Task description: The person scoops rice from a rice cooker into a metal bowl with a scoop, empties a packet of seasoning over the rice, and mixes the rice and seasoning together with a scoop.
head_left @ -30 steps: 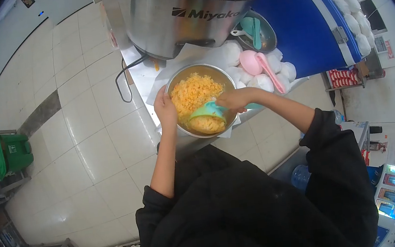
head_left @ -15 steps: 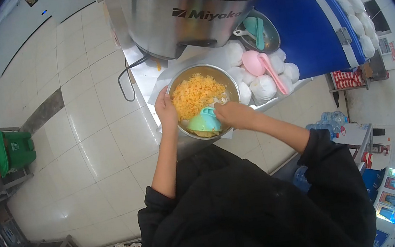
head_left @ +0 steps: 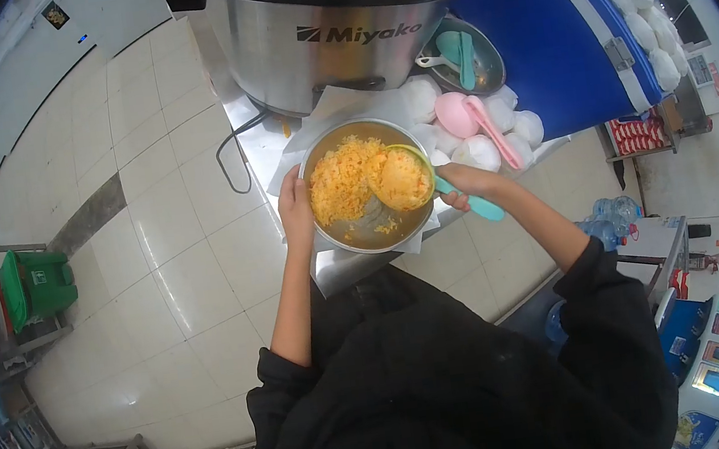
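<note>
Scoop [head_left: 401, 179] now upturned, rice-filled, right hand [head_left: 468, 184] raised

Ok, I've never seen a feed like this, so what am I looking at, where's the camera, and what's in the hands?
There is no machine here: a person works with bare hands. The one camera sits on the person's head and looks down, so the dark mass at the bottom is their own clothing, and the round, bent edges come from the lens. The left hand grips the rim of a metal bowl of yellow rice. The right hand holds a teal scoop heaped with that rice, above the bowl. The bowl stands on white paper on a counter. Behind it is a steel rice cooker. To the right lie white wrapped bundles, a pink scoop and a second bowl with another teal scoop inside.
</note>
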`<state>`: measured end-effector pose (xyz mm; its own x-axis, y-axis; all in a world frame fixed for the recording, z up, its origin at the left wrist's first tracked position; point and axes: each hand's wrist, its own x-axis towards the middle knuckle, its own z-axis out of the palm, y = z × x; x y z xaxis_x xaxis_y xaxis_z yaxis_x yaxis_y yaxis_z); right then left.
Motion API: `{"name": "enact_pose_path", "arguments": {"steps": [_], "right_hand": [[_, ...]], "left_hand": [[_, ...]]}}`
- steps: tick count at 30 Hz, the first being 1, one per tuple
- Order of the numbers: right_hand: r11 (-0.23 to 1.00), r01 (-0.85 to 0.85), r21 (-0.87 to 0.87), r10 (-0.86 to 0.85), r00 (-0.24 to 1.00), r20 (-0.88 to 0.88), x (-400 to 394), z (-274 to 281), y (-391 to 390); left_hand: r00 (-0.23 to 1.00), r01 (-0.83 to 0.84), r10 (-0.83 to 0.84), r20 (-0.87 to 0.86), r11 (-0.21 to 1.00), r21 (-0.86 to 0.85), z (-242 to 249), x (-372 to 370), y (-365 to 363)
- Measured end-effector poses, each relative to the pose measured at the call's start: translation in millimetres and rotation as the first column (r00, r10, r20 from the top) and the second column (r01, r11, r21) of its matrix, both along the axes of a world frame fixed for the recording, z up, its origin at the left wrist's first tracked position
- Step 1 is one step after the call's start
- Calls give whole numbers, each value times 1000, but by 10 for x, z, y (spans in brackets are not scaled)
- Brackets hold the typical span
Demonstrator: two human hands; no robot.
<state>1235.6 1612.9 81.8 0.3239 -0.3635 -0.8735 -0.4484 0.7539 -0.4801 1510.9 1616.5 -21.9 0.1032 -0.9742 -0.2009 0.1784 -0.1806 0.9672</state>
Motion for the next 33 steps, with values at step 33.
{"name": "enact_pose_path", "arguments": {"steps": [33], "right_hand": [[871,-462,167,466,885,19,306,-354,-471]], "left_hand": [[916,-254,233,-325,967,-22,-30,-250,282]]}}
